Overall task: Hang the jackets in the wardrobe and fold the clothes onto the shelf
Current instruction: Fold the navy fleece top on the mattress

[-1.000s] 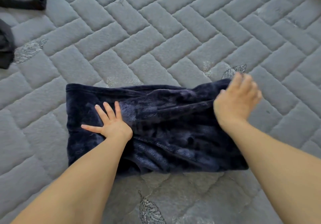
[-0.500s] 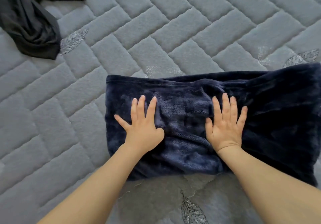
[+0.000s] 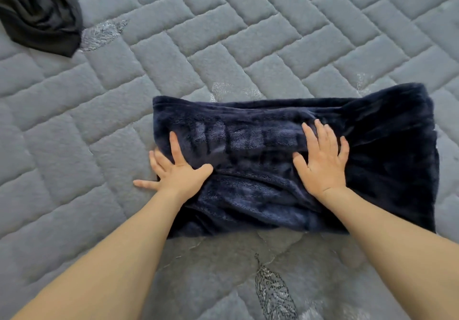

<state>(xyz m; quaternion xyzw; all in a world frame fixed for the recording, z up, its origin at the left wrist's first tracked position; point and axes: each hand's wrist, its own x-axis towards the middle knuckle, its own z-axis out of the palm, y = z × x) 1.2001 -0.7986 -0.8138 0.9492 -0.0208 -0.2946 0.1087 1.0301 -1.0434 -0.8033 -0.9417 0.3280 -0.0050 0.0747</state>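
Navy fleece garment (image 3: 273, 170), folded into a wide band, lay flat on the grey quilted mattress (image 3: 223, 46) beneath both of my hands. My left hand (image 3: 177, 170) rested palm down at the garment's left edge, fingers straight and spread; the forefinger and thumb lay on the fleece, while the little finger reached past the edge onto the bare quilting to that hand's left. It gripped nothing. My right hand (image 3: 321, 161) lay flat near the middle of the band, well apart from my left hand, fingers straight and slightly fanned, pressing the pile without holding any fold. Between the two hands the nap showed paler streaks running across the cloth. Beyond my right hand the garment extended farther, ending in a darker, thicker edge. Creases gathered on the near side of both wrists, where the lower hem lay rumpled. Far ahead of my left hand, well apart from the fleece, a black cloth (image 3: 37, 14) lay crumpled on the mattress. Embroidered leaf motif (image 3: 273, 292) showed on the quilting between my forearms.
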